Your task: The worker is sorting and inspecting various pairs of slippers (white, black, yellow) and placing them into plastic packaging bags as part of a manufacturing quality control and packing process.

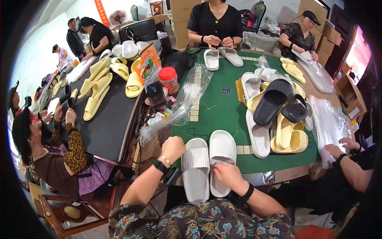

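A pair of light grey slide slippers lies side by side at the near edge of the green table, toes pointing away. My left hand (174, 148) is closed in a fist next to the ribbed strap of the left slipper (197, 185); whatever its fingers hold, if anything, is hidden. Over the footbed of the right slipper (221, 145), just below its strap, my right hand (229, 176) is closed with its fingers pressed together. I cannot make out anything between them.
A pile of grey, yellow and black slippers (274, 101) occupies the table's right side. Clear plastic bags (328, 123) lie beyond it, near a co-worker's hands. Crumpled plastic film (179, 107) and a red-lidded jar (168, 79) are at left. Across the table, a person handles grey slippers (211, 59).
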### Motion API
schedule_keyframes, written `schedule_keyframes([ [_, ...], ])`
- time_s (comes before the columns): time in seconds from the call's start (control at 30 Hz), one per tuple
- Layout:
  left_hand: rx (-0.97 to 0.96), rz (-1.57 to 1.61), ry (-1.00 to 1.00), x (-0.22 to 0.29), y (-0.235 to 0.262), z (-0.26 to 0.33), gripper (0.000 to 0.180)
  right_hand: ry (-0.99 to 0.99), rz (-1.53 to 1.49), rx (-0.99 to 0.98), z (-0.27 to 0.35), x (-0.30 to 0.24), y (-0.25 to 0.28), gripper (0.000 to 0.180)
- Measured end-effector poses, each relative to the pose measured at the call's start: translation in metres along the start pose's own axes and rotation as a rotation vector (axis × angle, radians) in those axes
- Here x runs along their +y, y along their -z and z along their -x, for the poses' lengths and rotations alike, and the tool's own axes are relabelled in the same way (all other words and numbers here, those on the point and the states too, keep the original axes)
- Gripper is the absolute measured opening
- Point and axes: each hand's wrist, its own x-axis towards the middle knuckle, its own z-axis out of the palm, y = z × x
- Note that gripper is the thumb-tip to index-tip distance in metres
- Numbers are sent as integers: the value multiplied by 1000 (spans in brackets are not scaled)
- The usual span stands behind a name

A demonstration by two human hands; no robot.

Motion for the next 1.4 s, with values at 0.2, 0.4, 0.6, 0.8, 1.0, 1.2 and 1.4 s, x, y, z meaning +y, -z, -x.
schedule_keyframes([
  [0.2, 162, 108, -1, 13, 6, 20, 19, 34, -193, 125, 3, 1, 40, 19],
  [0.4, 191, 148, -22, 12, 3, 20, 18, -457, -291, 239, -45, 56, 67, 25],
  [0.6, 200, 141, -48, 13, 2, 20, 19, -487, -3, 85, -92, 96, 36, 32],
  [0.8, 176, 504, -113, 8, -7, 18, 18, -357, -90, 211, -104, 82, 37, 18],
  [1.0, -166, 1166, -41, 22, -16, 8, 14, -129, -443, 286, -104, 16, 39, 14],
  [1.2, -82, 1011, -119, 33, -31, 10, 15, 182, -188, 277, -96, 13, 1, 11],
  [1.4, -67, 977, -129, 32, -33, 10, 15, 177, -203, 305, -96, 15, -3, 10],
])
